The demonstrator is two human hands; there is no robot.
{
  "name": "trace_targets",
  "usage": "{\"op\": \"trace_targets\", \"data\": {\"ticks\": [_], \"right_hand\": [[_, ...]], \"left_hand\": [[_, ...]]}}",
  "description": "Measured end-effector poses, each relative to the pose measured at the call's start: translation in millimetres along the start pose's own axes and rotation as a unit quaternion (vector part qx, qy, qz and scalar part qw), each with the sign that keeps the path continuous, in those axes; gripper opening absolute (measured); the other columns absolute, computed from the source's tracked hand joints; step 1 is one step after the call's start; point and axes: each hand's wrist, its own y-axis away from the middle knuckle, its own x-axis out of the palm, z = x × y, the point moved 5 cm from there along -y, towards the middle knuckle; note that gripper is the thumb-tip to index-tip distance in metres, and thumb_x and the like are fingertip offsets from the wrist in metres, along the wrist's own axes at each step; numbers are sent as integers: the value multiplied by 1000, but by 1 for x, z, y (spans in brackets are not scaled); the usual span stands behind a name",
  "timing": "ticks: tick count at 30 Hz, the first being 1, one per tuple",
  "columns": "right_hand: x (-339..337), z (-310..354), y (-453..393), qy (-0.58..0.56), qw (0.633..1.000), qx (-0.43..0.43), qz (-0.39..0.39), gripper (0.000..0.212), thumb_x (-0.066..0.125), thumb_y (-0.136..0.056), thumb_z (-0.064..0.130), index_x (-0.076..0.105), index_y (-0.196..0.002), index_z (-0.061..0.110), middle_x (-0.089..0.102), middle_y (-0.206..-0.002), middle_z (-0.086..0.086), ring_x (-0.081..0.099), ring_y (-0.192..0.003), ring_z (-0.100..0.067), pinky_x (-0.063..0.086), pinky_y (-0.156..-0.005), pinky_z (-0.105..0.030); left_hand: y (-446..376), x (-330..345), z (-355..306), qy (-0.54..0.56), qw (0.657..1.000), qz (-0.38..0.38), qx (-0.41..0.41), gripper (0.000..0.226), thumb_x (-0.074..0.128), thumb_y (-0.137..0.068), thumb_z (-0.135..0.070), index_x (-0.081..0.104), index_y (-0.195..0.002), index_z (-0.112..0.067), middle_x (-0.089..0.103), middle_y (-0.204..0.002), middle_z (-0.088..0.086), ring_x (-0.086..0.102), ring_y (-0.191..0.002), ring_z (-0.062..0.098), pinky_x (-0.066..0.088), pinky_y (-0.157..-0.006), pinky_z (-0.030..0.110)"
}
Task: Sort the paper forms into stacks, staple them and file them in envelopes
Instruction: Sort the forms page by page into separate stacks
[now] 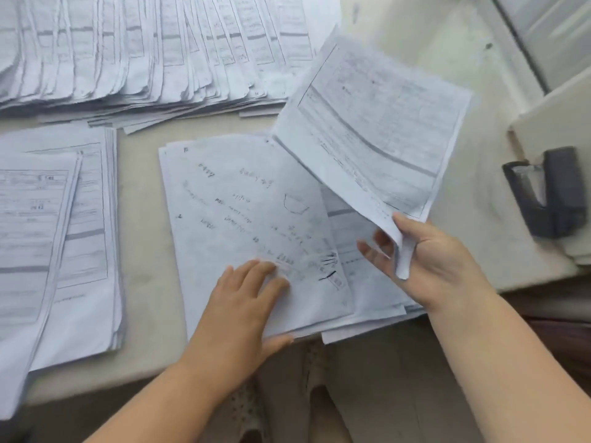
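A person sits at a pale table, with both bare forearms reaching over its near edge. The left hand lies flat on a loose pile of forms at the middle of the near edge; the fingers are straight and spread, pressing the top sheet, which carries handwritten notes, and the thumb hooks under the pile's near edge, which overhangs the table. The right hand holds a lifted sheet by its near corner, the thumb on top and the fingers curled beneath, so that the corner bends down between them. That sheet, a printed form with a ruled frame, rises tilted above the right side of the pile and leans toward the far right.

A second stack of printed forms lies at the left edge of the table, its lower corner jutting past the near edge. Along the far edge a long row of overlapping forms is fanned out from the left corner to past the middle. At the right edge a dark stapler rests on a heap of pale envelopes. Beneath the table's near edge the person's light trousers are visible.
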Motion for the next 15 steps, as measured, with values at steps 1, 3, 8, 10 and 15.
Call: {"op": "trace_targets", "data": {"ticks": [1, 3, 8, 10, 15], "right_hand": [[0, -6, 2, 19, 1000, 21, 3, 27, 44, -100, 9, 58, -122, 15, 72, -72, 2, 67, -58, -11, 51, -90, -48], [-3, -14, 5, 58, 997, 46, 3, 21, 45, -100, 11, 63, -110, 16, 70, -67, 4, 67, -58, -9, 45, -99, -53], [-7, -24, 9, 95, 992, 69, 47, 25, 44, -100, 8, 62, -116, 14, 76, -85, 0, 72, -65, -14, 57, -82, -50], [-8, -26, 9, 106, 989, 82, 69, 26, 44, -100, 7, 62, -119, 12, 76, -89, -1, 72, -67, -16, 57, -77, -46], [-8, -32, 9, 95, 981, 117, 122, 24, 44, -99, 8, 62, -116, 12, 75, -88, -2, 71, -66, -16, 61, -63, -37]], "left_hand": [[1, 1, 1, 4, 1000, 0, 0, 67, 77, -62, -59, 58, -114, -21, 51, -128, 4, 47, -116, 28, 47, -93, 50], [3, 2, 2, 15, 1000, -5, -4, 65, 74, -64, -59, 58, -115, -21, 50, -129, 4, 44, -118, 27, 46, -94, 53], [0, 2, -5, 50, 997, -34, -48, 55, 53, -72, -64, 64, -105, -22, 54, -122, 1, 42, -112, 21, 43, -96, 50], [0, 2, -4, 85, 993, -51, -68, 43, 51, -77, -60, 66, -98, -26, 56, -122, -2, 45, -116, 19, 39, -103, 51], [7, 1, -11, 156, 980, -77, -97, 45, 52, -75, -68, 66, -99, -32, 55, -126, -10, 40, -134, 19, 18, -114, 51]]}}
